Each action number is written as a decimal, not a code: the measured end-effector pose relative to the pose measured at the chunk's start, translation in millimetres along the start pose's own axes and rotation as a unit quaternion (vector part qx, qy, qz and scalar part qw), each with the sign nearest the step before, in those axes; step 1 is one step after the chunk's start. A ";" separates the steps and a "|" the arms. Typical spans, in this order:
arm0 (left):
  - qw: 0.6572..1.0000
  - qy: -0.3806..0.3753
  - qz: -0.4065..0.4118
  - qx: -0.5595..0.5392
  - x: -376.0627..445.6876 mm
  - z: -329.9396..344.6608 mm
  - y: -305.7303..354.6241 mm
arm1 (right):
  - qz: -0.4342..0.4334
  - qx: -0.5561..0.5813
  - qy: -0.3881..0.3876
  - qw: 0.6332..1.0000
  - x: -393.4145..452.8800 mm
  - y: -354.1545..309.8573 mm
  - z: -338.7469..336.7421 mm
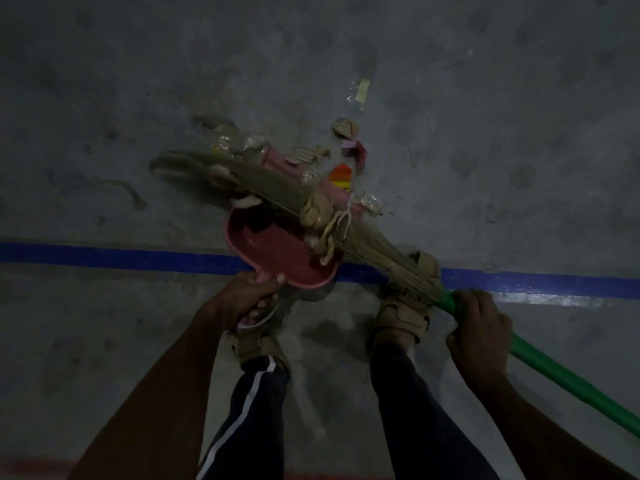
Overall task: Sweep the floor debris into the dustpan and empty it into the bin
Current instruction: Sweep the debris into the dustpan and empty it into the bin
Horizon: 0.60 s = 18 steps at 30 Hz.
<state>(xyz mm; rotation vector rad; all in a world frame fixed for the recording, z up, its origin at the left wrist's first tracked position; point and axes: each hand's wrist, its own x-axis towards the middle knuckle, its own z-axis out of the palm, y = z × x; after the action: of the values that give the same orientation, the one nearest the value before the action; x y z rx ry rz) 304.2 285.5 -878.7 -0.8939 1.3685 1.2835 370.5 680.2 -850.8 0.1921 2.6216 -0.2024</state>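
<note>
Two hands share the work, and the step in hand is the sweeping itself, with nothing ready for the bin, which is not in view. At the left, the left hand (254,299) has its grip wrapped round the handle of the pink plastic dustpan (273,251), which sits low on the grey concrete floor (104,98) across the blue painted line (121,259), its mouth facing away from the person. Over the pan lies the tan grass broom with a green plastic-wrapped handle (277,192), its bristles spread toward the upper left and blurred. Scraps of mixed debris, cardboard bits, clear wrappers and coloured pieces (341,176) sit on and around the pan's lip; some looks already inside, much lies just beyond. Farther off a yellowish strip in clear wrap (362,91) lies well apart. At the right, the right hand (479,327) grips the green handle, fingers curled tightly about it. Next, I judge, the broom must draw the outlying pieces toward the pan's mouth while the left hand holds the pan steady against the floor so scraps cannot slide underneath.
</note>
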 end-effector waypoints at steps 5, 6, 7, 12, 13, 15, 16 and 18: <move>1.000 0.001 0.011 -0.013 4.5 1.6 -9.5 | 0.033 0.011 0.056 0.998 3.8 1.2 0.5; 1.000 0.004 0.011 -0.018 4.0 1.9 -10.8 | 0.044 0.014 0.060 0.997 6.2 0.2 0.3; 1.000 0.003 0.012 -0.021 3.5 2.4 -12.6 | 0.055 0.017 0.061 0.996 9.1 -1.2 -0.1; 0.999 0.012 0.016 -0.031 -3.3 4.9 -23.3 | 0.088 0.009 0.048 0.995 27.4 -13.1 -6.2; 0.999 0.018 0.016 -0.036 -4.6 5.1 -27.3 | 0.095 0.005 0.043 0.995 31.6 -16.1 -7.2; 0.998 0.020 0.014 -0.050 -7.6 7.1 -35.1 | 0.104 0.001 0.027 0.994 39.4 -21.8 -7.1; 0.998 0.022 0.010 -0.055 -9.9 7.6 -38.6 | 0.100 -0.005 0.015 0.995 42.3 -24.3 -6.2; 0.997 0.021 0.009 -0.069 -11.1 7.5 -46.2 | 0.078 -0.018 -0.015 0.997 44.8 -27.1 -4.1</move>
<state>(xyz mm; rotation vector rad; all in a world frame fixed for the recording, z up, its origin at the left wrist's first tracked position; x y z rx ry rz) 352.3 284.2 -877.8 -1.0095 1.3359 1.3937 325.2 658.8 -866.4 0.3764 2.5633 -0.1031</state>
